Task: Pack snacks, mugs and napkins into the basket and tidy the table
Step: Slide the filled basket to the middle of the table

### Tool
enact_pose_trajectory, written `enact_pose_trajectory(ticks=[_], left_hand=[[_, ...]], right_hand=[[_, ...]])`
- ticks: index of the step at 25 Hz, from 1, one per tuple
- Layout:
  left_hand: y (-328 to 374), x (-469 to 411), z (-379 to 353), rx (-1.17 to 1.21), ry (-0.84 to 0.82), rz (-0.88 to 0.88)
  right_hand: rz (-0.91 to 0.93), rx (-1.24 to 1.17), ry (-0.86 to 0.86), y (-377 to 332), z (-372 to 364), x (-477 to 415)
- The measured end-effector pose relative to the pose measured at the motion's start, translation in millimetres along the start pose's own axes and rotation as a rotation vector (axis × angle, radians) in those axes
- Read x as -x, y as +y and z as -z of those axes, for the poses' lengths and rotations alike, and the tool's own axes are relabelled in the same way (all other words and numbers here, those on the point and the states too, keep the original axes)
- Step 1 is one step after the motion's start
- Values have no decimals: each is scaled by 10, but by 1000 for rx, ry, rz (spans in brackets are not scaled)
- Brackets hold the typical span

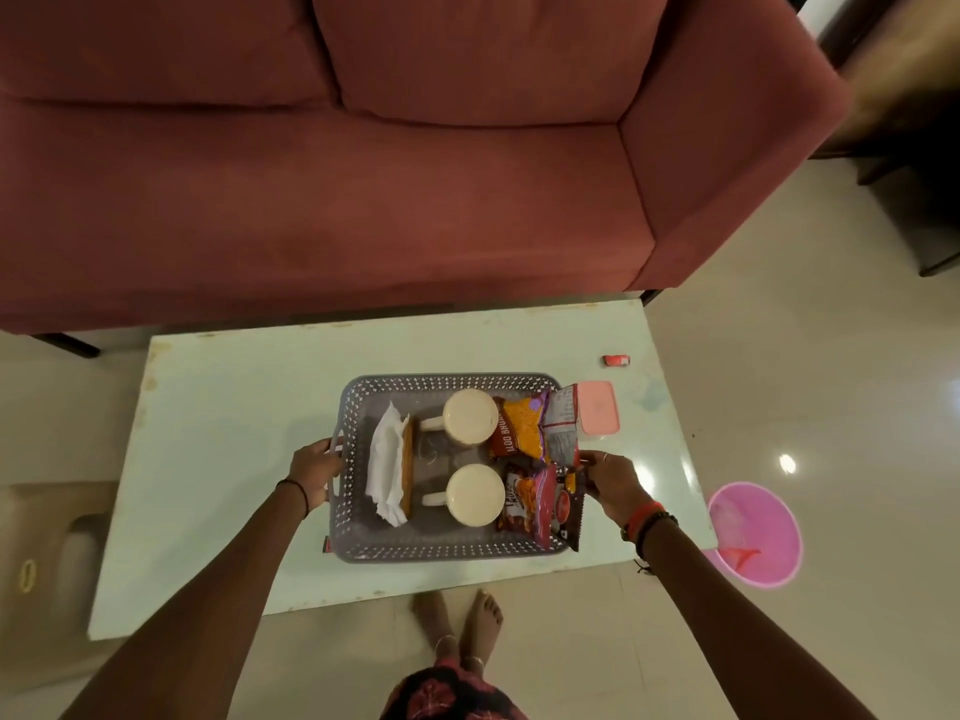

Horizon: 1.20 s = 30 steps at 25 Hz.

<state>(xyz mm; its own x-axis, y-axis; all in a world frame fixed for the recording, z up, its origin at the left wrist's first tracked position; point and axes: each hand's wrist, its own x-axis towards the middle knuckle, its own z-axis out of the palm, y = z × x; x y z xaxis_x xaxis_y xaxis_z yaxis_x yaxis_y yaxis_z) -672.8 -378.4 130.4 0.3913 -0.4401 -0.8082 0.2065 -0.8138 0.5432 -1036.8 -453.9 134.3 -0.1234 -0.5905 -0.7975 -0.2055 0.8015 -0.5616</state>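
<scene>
Grey perforated basket (451,552) sits on the pale green table (234,407), roughly centre, long side toward the person. Left hand (315,467) is closed around the basket's left handle, fingers wrapped over the rim. Right hand (613,483) is at the basket's right edge, fingers pinched on the snack packets there; whether it also holds the right handle cannot be told, since the packets cover that side. Inside the basket, left to right: a wooden napkin holder (408,472) with white napkins (385,467) spilling toward the left wall; two cream mugs, the far mug (469,415) and the near mug (475,495), both upright with handles pointing left; then the snacks along the right wall. Far packet (522,428) is yellow and maroon, with a silver-backed packet (563,433) leaning beside it and rising above the rim. Near packet (540,504) is red and orange, also standing above the rim, touching the right hand. On the table outside the basket: a pink lidded container (599,410) just beside the right wall, and a small red object (616,360) farther back, well apart. A pink bin (756,532) stands on the floor at the table's right end. A maroon sofa (363,174) lies beyond the table. Bare feet (457,621) show at the near edge.
</scene>
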Motion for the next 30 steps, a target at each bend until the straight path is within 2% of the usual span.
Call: enact_pose_trajectory(ticks=[7,11,16,30], left_hand=[[-66,-703,-388,13,23,26],[-108,-1004,-401,37,34,24],[-62,-1275,-346,26,63,13],[-40,-1620,-231,22,5,91]], right_hand=[[-5,15,63,39,-136,-868],[15,32,18,-25,-301,-1176],[16,62,-5,-131,-483,-1374],[-29,54,-67,-213,-633,-1583]])
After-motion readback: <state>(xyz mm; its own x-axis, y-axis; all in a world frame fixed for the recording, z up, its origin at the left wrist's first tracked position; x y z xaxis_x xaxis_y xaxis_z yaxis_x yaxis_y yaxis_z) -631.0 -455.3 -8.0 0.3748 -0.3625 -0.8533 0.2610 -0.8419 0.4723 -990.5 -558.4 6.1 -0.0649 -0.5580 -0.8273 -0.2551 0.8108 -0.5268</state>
